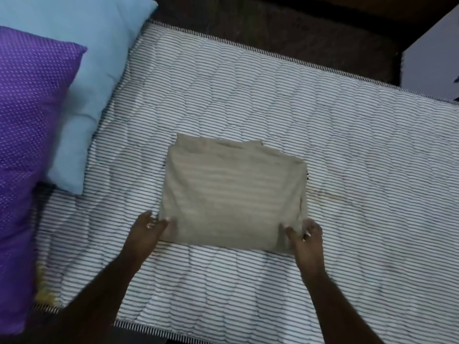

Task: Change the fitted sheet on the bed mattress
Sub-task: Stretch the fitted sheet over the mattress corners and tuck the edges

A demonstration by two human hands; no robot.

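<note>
Nearest the camera, two bare forearms reach forward over the near edge of the bed. The left hand (149,225) pinches the near-left corner of a folded, beige, faintly striped fabric sheet (233,194), thumb on top and fingers at the edge; the right hand (304,233) grips the near-right corner in the same manner, its fingers curled round a bunched bit of cloth. Both hands are thus closed on the sheet, one at each end of its near edge, and about equally close to it. The folded sheet lies flat as a rough rectangle in the middle of the bare quilted mattress with thin black-and-white stripes (347,145), its longer side running left to right, parallel to the near edge of the bed, and its bulk stretching away from the hands toward the far side. That matters for the next move: unfolding looks likely to go by lifting or drawing this near edge, so that the layers open across the mattress. To the left, a purple pillow with white dots (32,132) overlaps a plain light-blue pillow (92,70) at the head end. Beyond the mattress's far edge lies a dark floor (298,28).
</note>
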